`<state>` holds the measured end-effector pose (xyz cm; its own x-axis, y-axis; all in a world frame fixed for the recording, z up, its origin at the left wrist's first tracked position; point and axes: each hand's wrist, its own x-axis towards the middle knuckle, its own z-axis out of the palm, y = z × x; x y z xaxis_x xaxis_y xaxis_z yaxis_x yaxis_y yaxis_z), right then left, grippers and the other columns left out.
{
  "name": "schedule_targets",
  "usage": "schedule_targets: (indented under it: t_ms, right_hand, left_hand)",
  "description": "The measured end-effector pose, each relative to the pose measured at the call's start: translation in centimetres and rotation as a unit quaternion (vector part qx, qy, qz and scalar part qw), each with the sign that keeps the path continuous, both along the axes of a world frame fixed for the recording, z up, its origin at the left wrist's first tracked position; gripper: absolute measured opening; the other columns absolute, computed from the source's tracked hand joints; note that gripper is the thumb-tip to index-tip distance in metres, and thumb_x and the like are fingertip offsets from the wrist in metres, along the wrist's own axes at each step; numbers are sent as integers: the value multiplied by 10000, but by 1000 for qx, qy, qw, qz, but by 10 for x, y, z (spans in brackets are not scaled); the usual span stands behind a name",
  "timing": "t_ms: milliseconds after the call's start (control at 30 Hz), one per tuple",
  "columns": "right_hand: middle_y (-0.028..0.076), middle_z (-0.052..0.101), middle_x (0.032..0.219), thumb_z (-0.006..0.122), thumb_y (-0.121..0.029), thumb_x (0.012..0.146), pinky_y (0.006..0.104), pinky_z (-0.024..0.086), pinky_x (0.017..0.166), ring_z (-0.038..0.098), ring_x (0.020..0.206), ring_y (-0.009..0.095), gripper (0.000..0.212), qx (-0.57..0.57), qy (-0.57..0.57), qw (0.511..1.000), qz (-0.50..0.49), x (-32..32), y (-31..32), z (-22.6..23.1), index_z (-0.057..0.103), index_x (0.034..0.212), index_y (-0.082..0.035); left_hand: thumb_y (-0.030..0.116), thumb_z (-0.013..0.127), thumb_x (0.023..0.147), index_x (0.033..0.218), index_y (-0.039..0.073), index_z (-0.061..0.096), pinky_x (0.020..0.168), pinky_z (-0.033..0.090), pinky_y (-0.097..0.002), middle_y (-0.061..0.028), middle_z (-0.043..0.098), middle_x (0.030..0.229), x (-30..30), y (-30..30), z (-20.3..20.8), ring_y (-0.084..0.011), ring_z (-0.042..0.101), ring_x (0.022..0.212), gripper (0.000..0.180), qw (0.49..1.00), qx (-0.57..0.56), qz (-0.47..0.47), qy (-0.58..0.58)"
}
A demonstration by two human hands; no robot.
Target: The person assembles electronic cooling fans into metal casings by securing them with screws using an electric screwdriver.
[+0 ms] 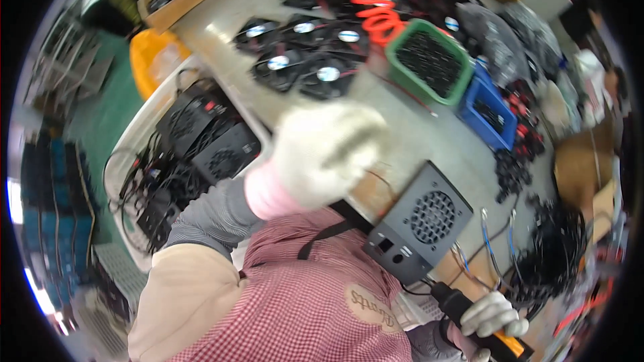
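Over the table in front of me, my left hand (329, 147) is raised in a white glove with a pink cuff. Motion smears its fingers, so what they hold, if anything, cannot be made out. At the lower right my right hand (493, 315), also gloved, is wrapped around a black and orange electric screwdriver (458, 303). The tool's front end points toward the lower edge of a dark grey metal case (422, 221), which has a round fan grille, a socket cut-out and a switch hole. Coloured wires (459, 255) come out beside the case.
To the left, a white bin (127, 141) holds black metal cases and cables. Several black cooling fans (302, 47) lie farther back near a red coiled hose (376, 13). A green tub (396, 67) and blue bin (479, 131) hold small black parts. Black cables (550, 248) are heaped right.
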<state>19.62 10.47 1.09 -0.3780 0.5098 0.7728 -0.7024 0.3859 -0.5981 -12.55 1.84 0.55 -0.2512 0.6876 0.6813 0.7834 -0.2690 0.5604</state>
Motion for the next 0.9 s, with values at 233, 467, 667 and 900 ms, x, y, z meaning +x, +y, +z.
schedule_targets:
  t_ms: [233,467,667,900]
  right_hand:
    - [84,633,741,810,-168,742,252,545,411,607,494,149,498,-5,-1,1000,-14,29,0,2,510,1096,12]
    - [154,662,772,832,-159,725,299,558,413,632,497,211,542,-25,-2,1000,-4,54,9,-14,509,1121,20]
    - [130,636,773,825,-119,728,291,585,448,634,527,202,563,-12,-39,999,28,69,30,-19,493,1157,27]
    - [89,610,822,804,-141,754,250,594,470,651,597,169,589,-17,-15,1000,-21,83,22,-16,474,1210,34]
  left_hand:
    - [176,613,882,968,55,672,831,481,-395,-108,634,1066,-35,162,-20,-263,579,1006,160,993,-75,-7,92]
    - [155,637,824,1054,84,663,847,492,-377,-110,670,1017,36,259,-40,-305,623,958,242,950,-136,-148,239]
    - [110,566,795,823,4,667,700,511,-430,-224,651,780,76,351,-68,-366,654,785,150,822,-285,-178,460]
    - [234,708,756,797,61,692,693,500,-429,-161,667,797,60,333,-57,-341,651,766,178,894,-263,-126,340]
